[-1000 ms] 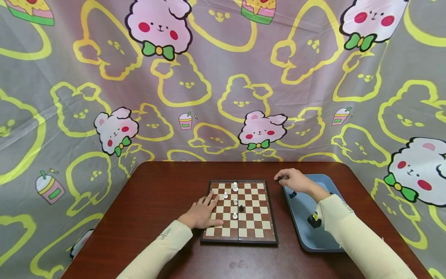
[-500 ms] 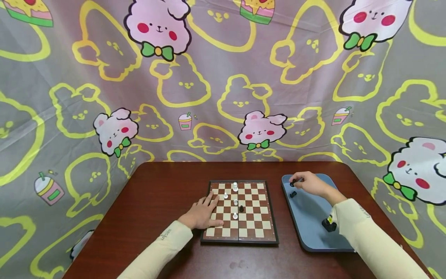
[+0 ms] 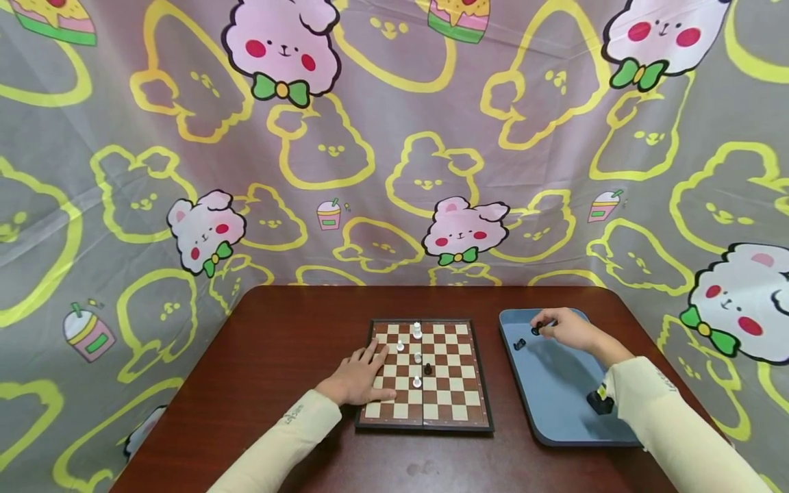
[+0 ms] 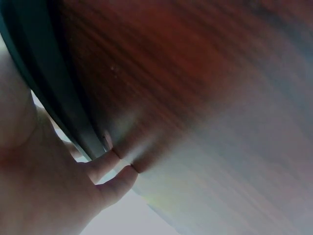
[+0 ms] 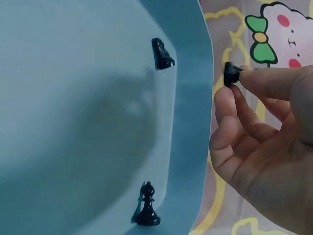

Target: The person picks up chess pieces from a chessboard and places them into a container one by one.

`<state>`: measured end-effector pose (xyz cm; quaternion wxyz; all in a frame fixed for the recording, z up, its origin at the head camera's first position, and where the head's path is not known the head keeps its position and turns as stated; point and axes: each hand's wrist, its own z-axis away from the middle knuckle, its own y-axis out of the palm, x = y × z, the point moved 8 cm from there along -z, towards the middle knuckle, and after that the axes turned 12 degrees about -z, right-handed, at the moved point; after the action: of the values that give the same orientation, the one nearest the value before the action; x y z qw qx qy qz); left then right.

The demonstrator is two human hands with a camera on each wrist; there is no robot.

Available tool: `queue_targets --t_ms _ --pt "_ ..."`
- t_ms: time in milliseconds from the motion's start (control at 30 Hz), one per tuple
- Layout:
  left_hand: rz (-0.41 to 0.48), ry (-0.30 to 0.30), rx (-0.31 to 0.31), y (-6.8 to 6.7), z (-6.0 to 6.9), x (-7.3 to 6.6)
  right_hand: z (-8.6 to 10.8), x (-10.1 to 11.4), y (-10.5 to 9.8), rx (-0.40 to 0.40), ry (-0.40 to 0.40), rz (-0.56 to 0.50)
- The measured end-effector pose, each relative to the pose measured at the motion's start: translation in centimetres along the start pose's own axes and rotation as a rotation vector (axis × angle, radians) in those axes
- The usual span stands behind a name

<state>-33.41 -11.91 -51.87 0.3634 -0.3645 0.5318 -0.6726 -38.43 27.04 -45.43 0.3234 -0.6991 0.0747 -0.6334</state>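
In the head view, my left hand (image 3: pixel 357 380) rests on the left side of the chessboard (image 3: pixel 448 423), its fingers spread. The left wrist view has the same hand (image 4: pixel 44 181) against the board's dark edge (image 4: pixel 68 83), fingertips reaching the tabletop. My right hand (image 3: pixel 573 332) is over the far end of the blue tray (image 3: pixel 548 380). Thumb and fingers of the right hand (image 5: pixel 264 132) pinch a small black chess piece (image 5: pixel 232 74); its kind is mostly hidden. Inside the tray are a black knight (image 5: pixel 162 54) and another black chess piece (image 5: pixel 148 205).
White chess pieces, including a tall one (image 3: pixel 417 330) and a pawn (image 3: pixel 417 381), stand on the board beside a black pawn (image 3: pixel 428 368). A patterned curtain (image 3: pixel 382 171) surrounds the brown table (image 3: pixel 296 329). A black device (image 3: pixel 600 402) sits at the right wrist.
My right hand has moved rightward from beyond the tray's left rim to over the tray, still pinching the black chess piece. The left hand has stayed in place.
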Motion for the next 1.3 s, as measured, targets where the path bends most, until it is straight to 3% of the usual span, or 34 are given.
queue_targets --t_ms 267,633,1300 --pt "-0.003 0.001 0.009 0.1 -0.1 0.0 0.6 -0.4 -0.7 -0.033 0.007 0.032" --pt "0.006 0.004 0.017 0.5 -0.2 0.0 0.4 0.5 -0.3 -0.016 0.011 0.064" --pt "0.002 -0.004 0.002 0.3 -0.3 0.1 -1.6 4.8 3.5 0.081 -0.083 0.081"
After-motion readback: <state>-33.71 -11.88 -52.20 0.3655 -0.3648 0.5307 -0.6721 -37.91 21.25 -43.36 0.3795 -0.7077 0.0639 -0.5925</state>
